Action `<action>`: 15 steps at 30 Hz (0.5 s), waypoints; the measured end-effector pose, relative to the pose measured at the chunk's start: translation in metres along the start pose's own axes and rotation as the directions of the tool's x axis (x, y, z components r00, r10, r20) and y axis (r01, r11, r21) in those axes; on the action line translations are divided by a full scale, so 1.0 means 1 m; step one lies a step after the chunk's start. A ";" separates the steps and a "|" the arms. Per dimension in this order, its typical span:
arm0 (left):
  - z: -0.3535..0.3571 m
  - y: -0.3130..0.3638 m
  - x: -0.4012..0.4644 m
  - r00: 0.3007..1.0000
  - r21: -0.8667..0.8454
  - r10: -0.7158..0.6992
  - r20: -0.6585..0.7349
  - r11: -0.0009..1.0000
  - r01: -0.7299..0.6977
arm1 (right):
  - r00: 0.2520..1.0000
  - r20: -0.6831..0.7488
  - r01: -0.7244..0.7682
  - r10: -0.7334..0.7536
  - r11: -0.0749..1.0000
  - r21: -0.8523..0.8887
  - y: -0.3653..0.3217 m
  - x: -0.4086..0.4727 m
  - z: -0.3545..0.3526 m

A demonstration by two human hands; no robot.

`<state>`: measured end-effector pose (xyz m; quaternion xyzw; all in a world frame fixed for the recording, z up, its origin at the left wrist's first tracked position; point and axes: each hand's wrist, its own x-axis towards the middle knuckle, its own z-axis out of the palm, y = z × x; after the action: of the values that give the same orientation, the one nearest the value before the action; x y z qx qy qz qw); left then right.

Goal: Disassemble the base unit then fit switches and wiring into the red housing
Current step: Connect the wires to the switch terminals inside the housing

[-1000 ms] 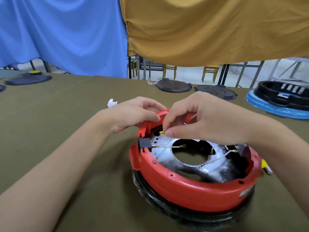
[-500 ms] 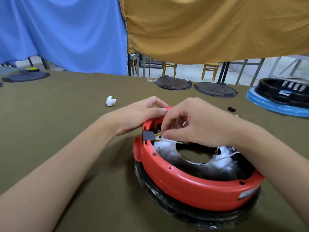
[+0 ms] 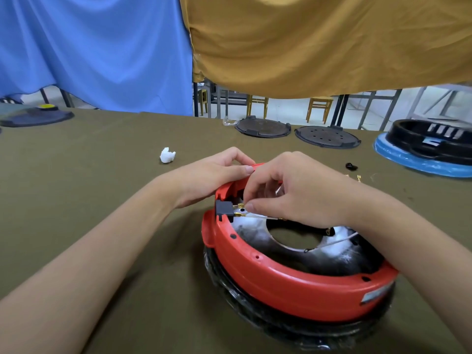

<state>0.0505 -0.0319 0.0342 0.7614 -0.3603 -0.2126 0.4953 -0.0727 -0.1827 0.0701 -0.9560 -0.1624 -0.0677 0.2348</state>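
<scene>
The red housing (image 3: 293, 284) sits upside down on a black ring wrapped in plastic film, at the centre right of the olive table. A black switch (image 3: 224, 210) is set in its left rim, with brass terminals (image 3: 238, 210) pointing inward and a thin wire (image 3: 265, 217) running from them. My left hand (image 3: 214, 175) grips the far left rim of the housing, thumb on top. My right hand (image 3: 293, 190) reaches in from the right and pinches a brass terminal at the switch between thumb and forefinger. Silver metal lines the inside around a round hole.
A white crumpled scrap (image 3: 167, 155) lies left of my hands. Two dark round plates (image 3: 263, 127) (image 3: 328, 137) lie at the far edge, and a black housing on a blue-wrapped ring (image 3: 424, 159) at the far right. Small black and brass parts (image 3: 351, 166) lie right of my right hand.
My right hand has moved down and left, from above the rim to the switch terminals. My left hand has kept its hold on the rim. The view has shifted slightly.
</scene>
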 end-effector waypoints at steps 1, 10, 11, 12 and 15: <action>0.000 0.000 0.000 1.000 0.004 -0.001 -0.001 1.000 0.001 | 1.000 0.001 0.001 -0.001 1.000 -0.006 0.000 0.000 0.000; 0.001 0.003 -0.003 1.000 0.014 0.002 0.001 1.000 -0.002 | 1.000 0.000 0.009 -0.009 1.000 -0.012 -0.001 0.001 0.004; 0.001 0.003 -0.002 1.000 0.014 0.000 0.004 1.000 0.000 | 1.000 0.000 0.006 -0.006 1.000 -0.011 -0.001 0.002 0.004; 0.001 0.003 -0.002 1.000 0.011 -0.001 0.007 1.000 0.001 | 1.000 0.002 0.003 -0.003 1.000 -0.006 0.000 0.002 0.004; 0.001 0.003 -0.002 1.000 0.002 -0.006 0.016 1.000 0.006 | 1.000 0.015 -0.006 0.005 0.998 0.068 0.004 0.001 0.001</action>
<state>0.0477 -0.0318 0.0364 0.7614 -0.3621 -0.2196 0.4909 -0.0700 -0.1852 0.0682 -0.9484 -0.1635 -0.0543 0.2662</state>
